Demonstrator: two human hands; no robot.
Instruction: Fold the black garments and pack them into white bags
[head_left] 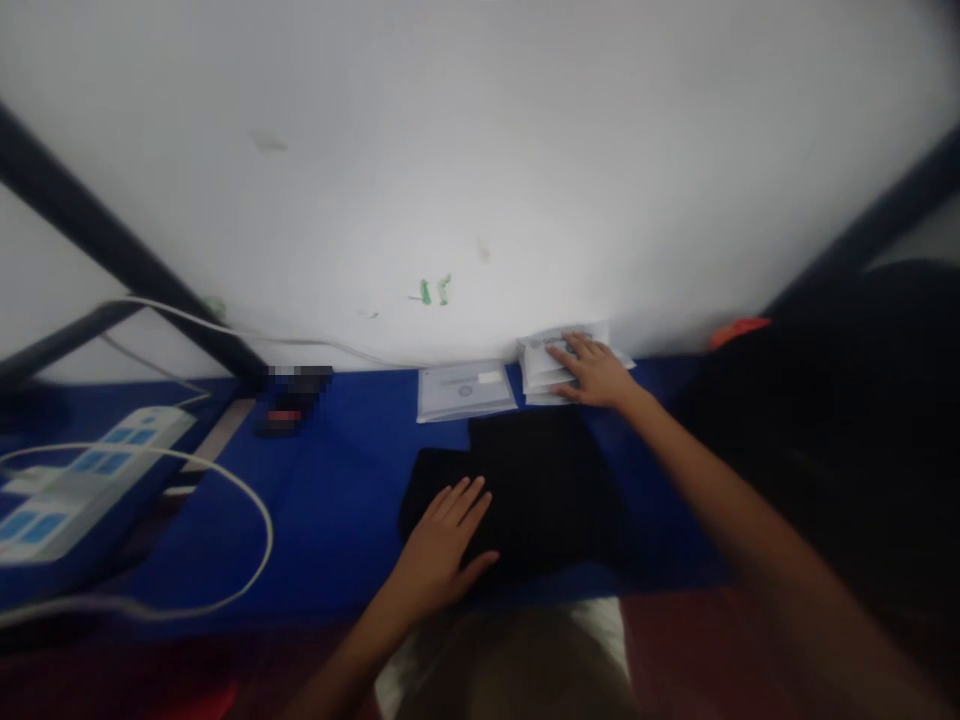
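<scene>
Resting on: a blue table surface (337, 500) is seen from above, with both bare hands laid on things that lie on it.
Left hand: the left hand (442, 545) is laid flat, palm down, fingers spread and slightly fanned, on the near left part of a folded black garment (540, 480). Nothing is pinched or gripped.
Right hand: the right hand (592, 372) is stretched forward with the arm extended, palm down and fingers loosely spread, pressed on top of a stack of clear plastic packets (559, 365). Whether any packet is caught under the fingertips cannot be told.
Black garment: it is placed at the middle of the blue surface, just in front of the packets, and looks folded into a rough rectangle; details are lost in blur.
Packets: the stack is set against the white wall (480, 150) at the far edge of the table. A single flat packet (466, 390) is laid just to its left, apart from both hands.
Left side: a white power strip (82, 480) with blue sockets is seen, with a white cable (247, 500) looped over the blue surface.
Right side: a large dark mass (847, 420) is seen, too blurred to identify.
Frame: dark metal bars (97, 235) are seen crossing the wall on the left.
</scene>
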